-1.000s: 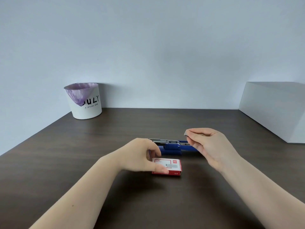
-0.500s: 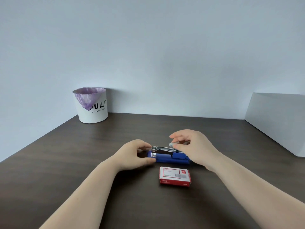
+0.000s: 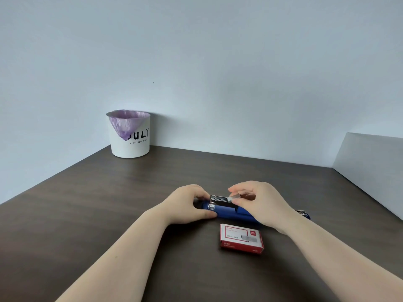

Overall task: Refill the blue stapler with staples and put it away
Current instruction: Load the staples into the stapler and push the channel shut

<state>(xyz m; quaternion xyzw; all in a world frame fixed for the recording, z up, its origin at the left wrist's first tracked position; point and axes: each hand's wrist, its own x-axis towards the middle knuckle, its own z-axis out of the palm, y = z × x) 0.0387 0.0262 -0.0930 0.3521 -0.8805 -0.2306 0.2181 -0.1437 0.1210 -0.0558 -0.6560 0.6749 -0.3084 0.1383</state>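
Observation:
The blue stapler point(image 3: 229, 213) lies flat on the dark wooden table point(image 3: 109, 214), opened out so its metal staple channel faces up. My left hand point(image 3: 187, 203) grips the stapler's left end between thumb and fingers. My right hand point(image 3: 259, 203) pinches a short silver strip of staples point(image 3: 233, 197) just above the channel. The stapler's opened top part point(image 3: 303, 213) pokes out past my right wrist. A red and white staple box point(image 3: 241, 238) lies closed in front of the stapler.
A white cup-shaped bin point(image 3: 130, 136) with a purple liner stands at the far left by the wall. A white box point(image 3: 370, 171) sits along the right side of the table.
My left hand left the staple box and took hold of the stapler's left end. My right hand brought the staple strip down over the channel. The view shifted a little.

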